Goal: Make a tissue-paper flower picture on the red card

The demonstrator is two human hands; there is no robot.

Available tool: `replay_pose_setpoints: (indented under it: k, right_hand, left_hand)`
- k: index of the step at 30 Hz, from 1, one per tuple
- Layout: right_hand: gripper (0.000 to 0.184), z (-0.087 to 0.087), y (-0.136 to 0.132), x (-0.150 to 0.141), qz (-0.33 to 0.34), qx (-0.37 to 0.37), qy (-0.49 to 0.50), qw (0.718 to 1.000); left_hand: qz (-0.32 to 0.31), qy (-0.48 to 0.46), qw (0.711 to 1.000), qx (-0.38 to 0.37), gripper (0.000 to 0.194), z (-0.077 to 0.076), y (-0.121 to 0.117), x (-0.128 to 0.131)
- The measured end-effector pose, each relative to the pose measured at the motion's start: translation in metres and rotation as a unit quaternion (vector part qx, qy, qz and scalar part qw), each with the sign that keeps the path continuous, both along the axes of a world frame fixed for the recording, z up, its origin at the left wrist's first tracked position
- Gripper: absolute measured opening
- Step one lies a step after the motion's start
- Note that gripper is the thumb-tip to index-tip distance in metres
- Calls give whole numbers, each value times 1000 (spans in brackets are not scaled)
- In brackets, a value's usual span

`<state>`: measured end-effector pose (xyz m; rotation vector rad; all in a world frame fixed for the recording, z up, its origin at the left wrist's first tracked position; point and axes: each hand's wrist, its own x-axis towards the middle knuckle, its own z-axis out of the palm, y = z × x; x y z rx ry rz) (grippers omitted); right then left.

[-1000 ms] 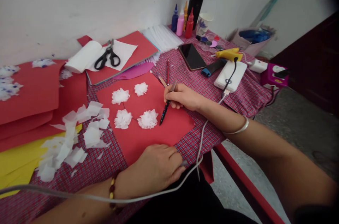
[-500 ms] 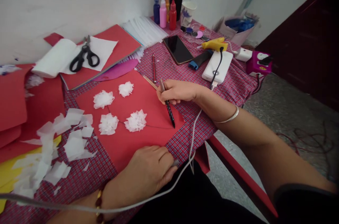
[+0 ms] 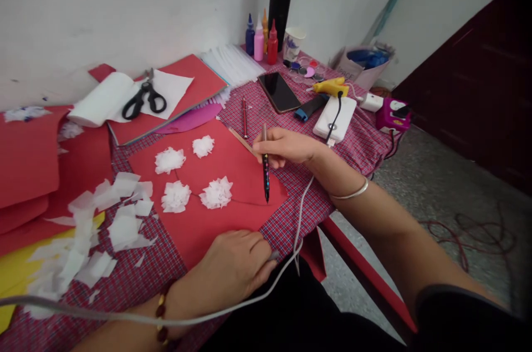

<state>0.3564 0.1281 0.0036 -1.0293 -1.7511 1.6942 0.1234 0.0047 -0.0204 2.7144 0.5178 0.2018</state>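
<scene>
In the head view, my right hand (image 3: 286,147) is closed around a dark, speckled marker pen (image 3: 266,177). Its tip is at the right end of a thin line on a red paper sheet (image 3: 208,227). Several ruffled white tissue flowers (image 3: 216,192) sit on the sheet, and thin dark lines run from some of them. My left hand (image 3: 233,263) rests curled on the sheet's near edge. From its fingers pokes the end of a small grey thing (image 3: 273,255) that resembles a pen cap; the rest is hidden.
Loose white tissue pieces (image 3: 124,227) lie left of the sheet. Behind are scissors (image 3: 145,98), a tissue roll (image 3: 103,100), a red pencil (image 3: 245,118), a phone (image 3: 279,91) and paint bottles (image 3: 258,44). A white cable (image 3: 233,310) crosses over my left wrist beside a power bank (image 3: 336,119).
My right hand has drawn the pen rightward from beside the lower right flower, leaving a thin line. The left hand stays on the sheet's edge. The camera view has shifted.
</scene>
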Motion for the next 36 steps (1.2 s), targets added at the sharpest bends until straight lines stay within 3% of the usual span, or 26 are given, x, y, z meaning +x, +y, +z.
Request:
replay_pose_setpoints:
  k: [7, 12, 15, 19, 24, 29, 32, 36]
  right_hand:
    - [25, -4, 5, 0, 14, 37, -122, 992]
    - [25, -2, 3, 1, -26, 15, -64, 998]
    - [28, -4, 3, -2, -6, -2, -73, 997]
    - [24, 0, 4, 0, 2, 54, -139, 989]
    - [26, 1, 1, -2, 6, 24, -73, 997]
    - [24, 0, 0, 1, 42, 32, -115, 992]
    - [23, 3, 1, 10, -12, 36, -78, 996]
    - [26, 8, 11, 8, -173, -30, 82, 981]
  left_hand:
    - [8, -15, 1000, 1, 18, 0, -1, 0]
    - [4, -14, 1000, -6, 15, 3, 1, 1]
    - [6, -13, 1000, -14, 14, 2, 1, 1]
    - [7, -20, 1000, -15, 14, 1, 0, -1]
    - [5, -23, 1000, -17, 16, 2, -1, -1]
    - [2, -24, 1000, -12, 14, 1, -1, -1]
    - [-2, -13, 1000, -6, 12, 0, -1, -1]
    - [5, -6, 1000, -2, 13, 0, -1, -1]
